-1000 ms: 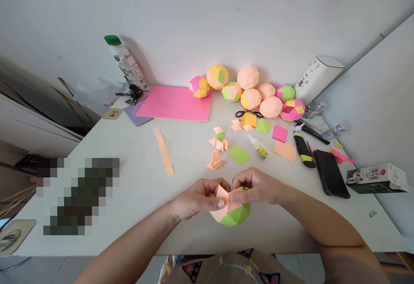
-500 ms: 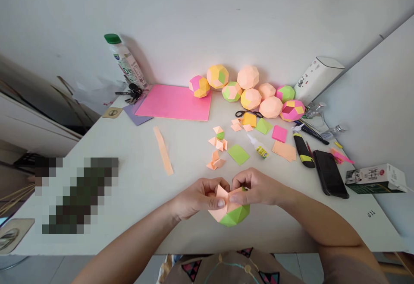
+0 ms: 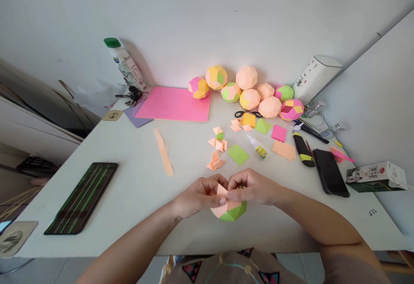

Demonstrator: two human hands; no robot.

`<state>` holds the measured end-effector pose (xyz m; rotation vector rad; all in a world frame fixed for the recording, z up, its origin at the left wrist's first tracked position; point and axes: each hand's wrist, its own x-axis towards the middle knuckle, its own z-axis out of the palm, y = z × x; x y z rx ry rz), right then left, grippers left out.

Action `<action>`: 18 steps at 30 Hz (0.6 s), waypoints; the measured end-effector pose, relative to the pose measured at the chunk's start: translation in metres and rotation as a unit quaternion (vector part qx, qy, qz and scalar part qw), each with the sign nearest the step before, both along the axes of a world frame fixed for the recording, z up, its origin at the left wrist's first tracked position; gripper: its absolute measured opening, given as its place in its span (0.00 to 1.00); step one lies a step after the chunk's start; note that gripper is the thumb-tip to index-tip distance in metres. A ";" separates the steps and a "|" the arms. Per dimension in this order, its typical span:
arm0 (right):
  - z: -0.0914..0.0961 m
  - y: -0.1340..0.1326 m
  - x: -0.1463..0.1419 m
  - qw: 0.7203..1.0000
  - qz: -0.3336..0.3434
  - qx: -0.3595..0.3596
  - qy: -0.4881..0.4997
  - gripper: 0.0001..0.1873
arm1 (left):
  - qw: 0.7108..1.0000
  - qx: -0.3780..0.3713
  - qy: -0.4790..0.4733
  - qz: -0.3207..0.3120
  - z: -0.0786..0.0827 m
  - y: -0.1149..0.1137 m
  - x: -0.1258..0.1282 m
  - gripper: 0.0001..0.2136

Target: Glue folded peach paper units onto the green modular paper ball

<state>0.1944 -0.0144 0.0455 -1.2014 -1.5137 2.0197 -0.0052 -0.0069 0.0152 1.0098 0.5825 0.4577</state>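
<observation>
Both my hands meet near the table's front edge around a green and peach paper ball (image 3: 230,210). My left hand (image 3: 196,197) grips its left side, the thumb pressing a peach flap on top. My right hand (image 3: 255,187) pinches the same flap from the right. Just beyond my hands lie small folded peach pieces (image 3: 216,162), a green paper square (image 3: 238,154) and a small glue bottle (image 3: 257,146).
Finished paper balls (image 3: 249,92) line the wall behind a pink sheet (image 3: 174,103). A phone (image 3: 330,172), marker (image 3: 303,149) and carton (image 3: 375,176) lie at the right. A dark tablet (image 3: 82,197) lies at left, a peach strip (image 3: 163,151) mid-table, a bottle (image 3: 124,63) and keys (image 3: 132,95) at back left.
My hands have pressed closer together on the ball, folding the peach flap lower. The view shifted slightly.
</observation>
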 end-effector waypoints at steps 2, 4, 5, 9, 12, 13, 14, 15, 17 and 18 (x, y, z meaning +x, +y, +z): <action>0.000 0.001 -0.001 0.999 -0.032 0.011 0.026 0.13 | 0.999 0.028 0.011 0.033 0.000 0.000 -0.001 0.15; 0.002 0.002 -0.002 0.995 -0.076 0.029 0.059 0.13 | 0.995 0.036 0.008 0.097 0.000 0.001 -0.002 0.18; 0.003 0.003 -0.002 0.992 -0.095 0.038 0.078 0.13 | 0.991 0.024 -0.001 0.133 0.000 0.002 -0.002 0.20; 0.003 0.008 0.001 0.980 -0.123 0.086 0.134 0.14 | 0.975 -0.076 -0.053 0.203 0.001 0.008 -0.002 0.21; 0.000 0.012 0.005 0.979 -0.118 0.097 0.139 0.15 | 0.978 -0.082 -0.065 0.180 0.000 0.010 -0.003 0.21; -0.002 0.013 0.006 0.979 -0.117 0.093 0.139 0.16 | 0.981 -0.067 -0.057 0.172 -0.001 0.010 -0.004 0.20; -0.003 0.014 0.007 0.979 -0.117 0.088 0.142 0.16 | 0.984 -0.053 -0.049 0.164 -0.001 0.010 -0.005 0.19; -0.003 0.014 0.008 0.979 -0.118 0.081 0.147 0.16 | 0.986 -0.041 -0.045 0.156 -0.002 0.010 -0.006 0.17; -0.004 0.015 0.008 0.978 -0.121 0.065 0.156 0.17 | 0.988 -0.030 -0.063 0.141 -0.002 0.010 -0.008 0.17; -0.004 0.015 0.008 0.978 -0.121 0.058 0.160 0.16 | 0.988 -0.029 -0.082 0.131 -0.001 0.010 -0.008 0.19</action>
